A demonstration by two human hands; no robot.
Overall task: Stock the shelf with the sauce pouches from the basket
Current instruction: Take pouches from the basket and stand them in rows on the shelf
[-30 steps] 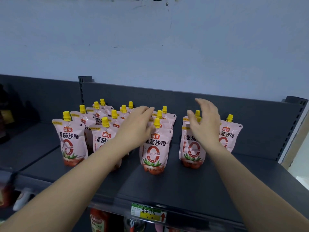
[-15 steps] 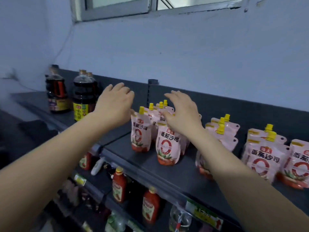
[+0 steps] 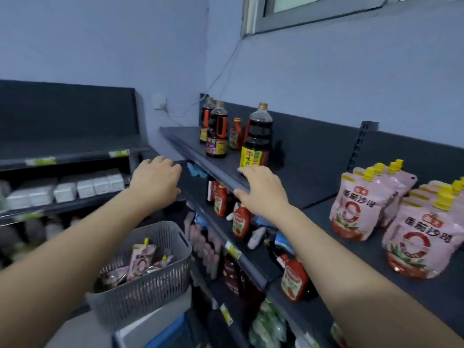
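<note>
Pouches point(image 3: 391, 212) stand on the shelf point(image 3: 313, 194), right of the bottles point(image 3: 256, 136); basket point(image 3: 148, 280) lower left, apparently holding more pouches

Dark sauce bottles point(image 3: 256, 139) upright; red ketchup bottles point(image 3: 241, 222) below.

Four dark sauce bottles point(image 3: 256, 136), one basket point(image 3: 150, 285), two empty hands point(image 3: 263, 190), pouches uncountable.

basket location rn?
Head view, lower left: the grey basket sits on a box beside the shelving, below the left hand, with a few sauce pouches inside.
</note>
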